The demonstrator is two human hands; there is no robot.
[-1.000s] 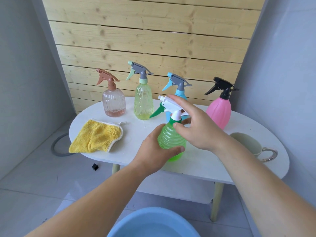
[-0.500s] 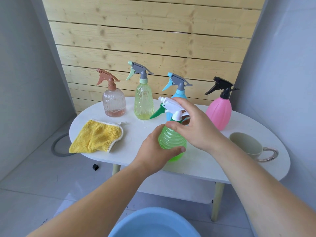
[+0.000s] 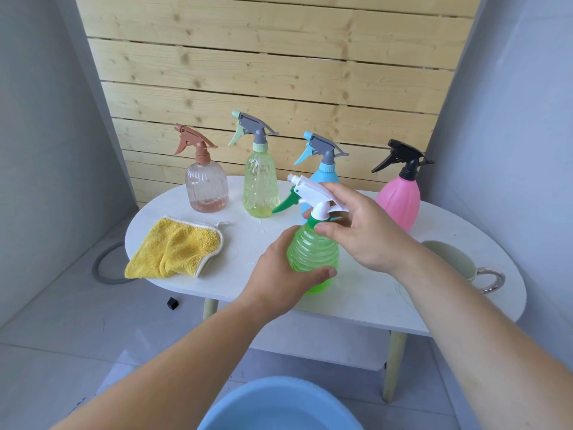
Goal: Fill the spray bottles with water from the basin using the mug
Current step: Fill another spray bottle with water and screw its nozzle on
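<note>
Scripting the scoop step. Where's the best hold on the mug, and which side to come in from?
Take the mug by its ring handle with the right hand, coming from the right. The loop juts toward the right end of the table, open and unobstructed; the mug's left side is behind the right forearm. For now that hand and the left hand grip the green bottle.
</note>
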